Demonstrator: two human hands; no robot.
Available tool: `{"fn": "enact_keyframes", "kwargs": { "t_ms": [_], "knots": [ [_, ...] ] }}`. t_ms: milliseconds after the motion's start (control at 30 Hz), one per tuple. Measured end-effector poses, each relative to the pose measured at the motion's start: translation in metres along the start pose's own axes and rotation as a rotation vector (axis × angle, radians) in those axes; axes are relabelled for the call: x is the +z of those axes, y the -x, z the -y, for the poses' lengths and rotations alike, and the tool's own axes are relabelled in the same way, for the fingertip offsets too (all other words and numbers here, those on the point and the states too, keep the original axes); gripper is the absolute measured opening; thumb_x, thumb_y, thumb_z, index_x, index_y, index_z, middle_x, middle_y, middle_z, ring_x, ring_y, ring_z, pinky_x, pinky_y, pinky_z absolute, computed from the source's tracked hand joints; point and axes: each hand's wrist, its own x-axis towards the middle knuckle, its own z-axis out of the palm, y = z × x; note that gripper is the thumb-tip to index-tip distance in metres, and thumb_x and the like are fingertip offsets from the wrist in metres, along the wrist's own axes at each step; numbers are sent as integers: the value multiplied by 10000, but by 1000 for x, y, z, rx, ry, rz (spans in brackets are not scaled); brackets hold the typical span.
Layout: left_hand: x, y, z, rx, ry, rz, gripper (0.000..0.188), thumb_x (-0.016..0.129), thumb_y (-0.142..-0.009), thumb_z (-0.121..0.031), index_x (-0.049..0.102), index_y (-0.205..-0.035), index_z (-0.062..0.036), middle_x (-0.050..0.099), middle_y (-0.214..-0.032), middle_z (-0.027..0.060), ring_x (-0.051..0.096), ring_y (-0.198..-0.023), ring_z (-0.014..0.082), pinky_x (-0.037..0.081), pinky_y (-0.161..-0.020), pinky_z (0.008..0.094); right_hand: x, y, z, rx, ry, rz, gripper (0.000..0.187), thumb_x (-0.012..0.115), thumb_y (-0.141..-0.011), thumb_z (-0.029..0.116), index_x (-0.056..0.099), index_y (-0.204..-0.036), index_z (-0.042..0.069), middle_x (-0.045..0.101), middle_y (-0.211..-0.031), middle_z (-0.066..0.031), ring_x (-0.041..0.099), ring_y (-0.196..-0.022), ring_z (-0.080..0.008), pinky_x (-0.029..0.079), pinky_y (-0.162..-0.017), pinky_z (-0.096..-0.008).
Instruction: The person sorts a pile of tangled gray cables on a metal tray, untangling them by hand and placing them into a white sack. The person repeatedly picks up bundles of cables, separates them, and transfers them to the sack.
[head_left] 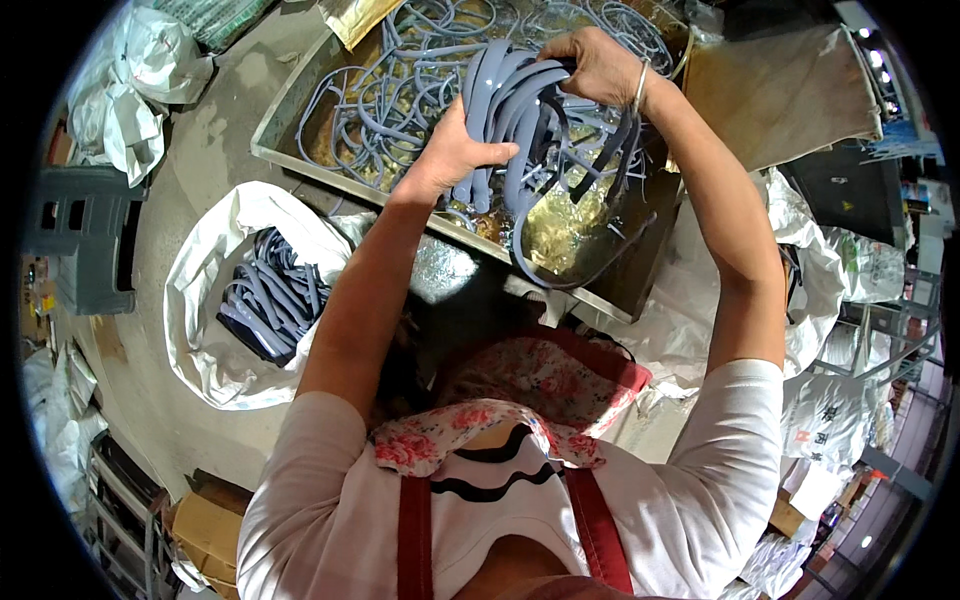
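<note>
Metal tray; strips — bluish, glossy, looped

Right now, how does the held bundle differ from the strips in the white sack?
Pose: the bundle is held by the left hand and right hand, above the tray; the strips lie inside the white sack. Shape: the bundle arches over in bends; the strips lie mostly straighter, side by side. Both are blue-grey with some black.

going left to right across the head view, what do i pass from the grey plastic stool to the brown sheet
Grey plastic stool → open white sack → left hand → right hand → brown sheet.
</note>
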Motion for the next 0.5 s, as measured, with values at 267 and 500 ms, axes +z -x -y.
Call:
{"fn": "enact_keyframes", "kwargs": {
  "t_ms": [267,500],
  "knots": [
    [5,-1,5,-90,125,-66,602,702,-638,23,412,-1163,-25,558,-986,59,549,-900,151,449,-828,296,26,-18,-16,67,37,-32,342,676,-638,70,620,-974,35,648,-863,-139,628,-797,-253,490,-718,-323],
    [-15,-12,4,-5,204,-466,354,681,-664,61,528,-976,-10,599,-831,80,598,-712,175,522,-669,322,27,-2,9,-48,37,-846,320,686,-720,228,600,-958,33,631,-894,-138,617,-842,-253,482,-734,-326]
  ]
}}
